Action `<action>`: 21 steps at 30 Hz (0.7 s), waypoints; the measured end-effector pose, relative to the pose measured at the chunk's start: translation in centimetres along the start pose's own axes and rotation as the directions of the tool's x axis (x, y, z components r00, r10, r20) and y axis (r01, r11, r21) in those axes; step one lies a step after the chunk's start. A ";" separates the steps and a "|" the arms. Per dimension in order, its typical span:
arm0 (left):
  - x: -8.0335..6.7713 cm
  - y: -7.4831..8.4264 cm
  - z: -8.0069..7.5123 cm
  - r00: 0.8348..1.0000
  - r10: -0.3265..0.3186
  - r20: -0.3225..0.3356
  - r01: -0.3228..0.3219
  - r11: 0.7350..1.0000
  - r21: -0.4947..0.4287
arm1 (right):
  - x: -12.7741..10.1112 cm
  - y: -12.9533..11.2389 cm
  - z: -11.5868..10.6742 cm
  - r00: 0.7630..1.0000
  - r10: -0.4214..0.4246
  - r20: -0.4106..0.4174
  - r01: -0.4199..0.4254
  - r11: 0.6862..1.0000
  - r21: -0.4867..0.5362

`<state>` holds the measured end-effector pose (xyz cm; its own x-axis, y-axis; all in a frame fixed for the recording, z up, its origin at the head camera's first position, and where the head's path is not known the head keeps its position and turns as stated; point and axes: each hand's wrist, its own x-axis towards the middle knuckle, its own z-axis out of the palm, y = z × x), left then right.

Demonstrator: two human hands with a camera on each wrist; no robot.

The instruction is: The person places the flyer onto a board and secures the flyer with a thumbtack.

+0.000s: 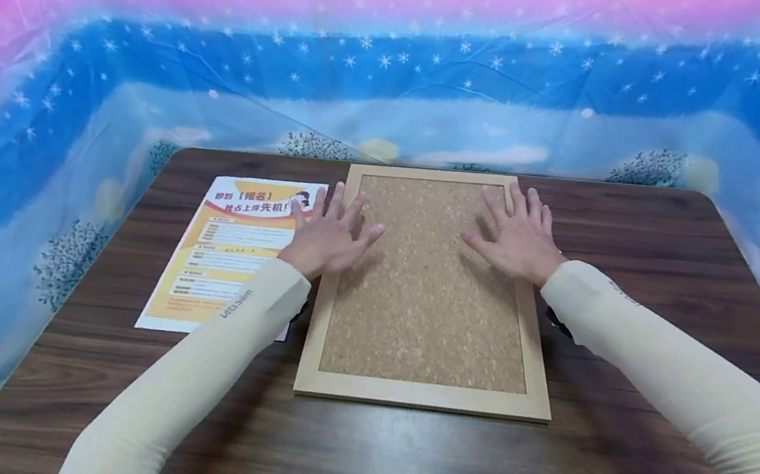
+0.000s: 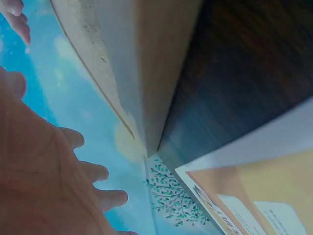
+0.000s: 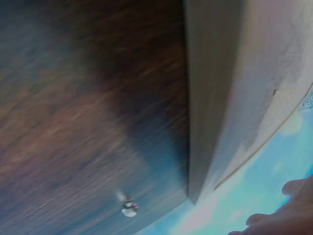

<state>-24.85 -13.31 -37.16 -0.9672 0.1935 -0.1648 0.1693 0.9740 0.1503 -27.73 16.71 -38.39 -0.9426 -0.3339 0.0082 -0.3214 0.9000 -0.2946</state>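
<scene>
A cork board (image 1: 425, 302) with a pale wooden frame (image 1: 425, 396) lies flat on the dark wood table. Over its left edge is my left hand (image 1: 327, 241), palm down with the fingers spread and straight; in the head view its fingertips overlap the corner of a printed sheet. My right hand (image 1: 517, 242) spreads its fingers over the board's upper right edge, thumb pointing inward across the cork. The left wrist view shows the left palm (image 2: 44, 171) raised above the frame. Neither hand holds anything.
The orange and white printed sheet (image 1: 209, 276) lies left of the board. A small shiny round object (image 3: 129, 209) sits on the table (image 3: 73, 122) to the board's right. Beyond the table's far edge hangs a pink and blue cloth (image 1: 407, 67).
</scene>
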 end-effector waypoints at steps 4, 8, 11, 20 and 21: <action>-0.3 -0.7 -0.1 1.000 -0.002 -0.005 0.002 1.000 -0.002 | -0.3 0.6 -0.2 1.000 0.002 0.001 -0.002 1.000 -0.005; -0.7 -1.5 -0.2 1.000 -0.008 -0.006 0.008 1.000 -0.004 | -0.7 1.4 -0.5 1.000 0.018 0.002 -0.018 1.000 -0.001; -0.9 -2.3 -0.1 1.000 -0.016 -0.004 0.016 1.000 0.013 | -0.9 2.0 -0.8 0.999 0.032 0.010 -0.032 0.999 0.000; -1.8 -4.5 0.0 0.999 -0.043 -0.009 0.043 0.999 0.003 | -1.7 3.2 -1.3 0.998 0.057 0.016 -0.058 0.998 0.037; -1.9 -4.7 0.0 0.999 -0.044 -0.006 0.044 0.999 -0.002 | -1.8 3.4 -1.3 0.998 0.061 0.014 -0.061 0.997 0.040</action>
<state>-23.85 -18.25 -37.54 -0.9748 0.1502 -0.1650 0.1267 0.9813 0.1447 -27.21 20.77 -38.15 -0.9590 -0.2826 -0.0228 -0.2594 0.9068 -0.3323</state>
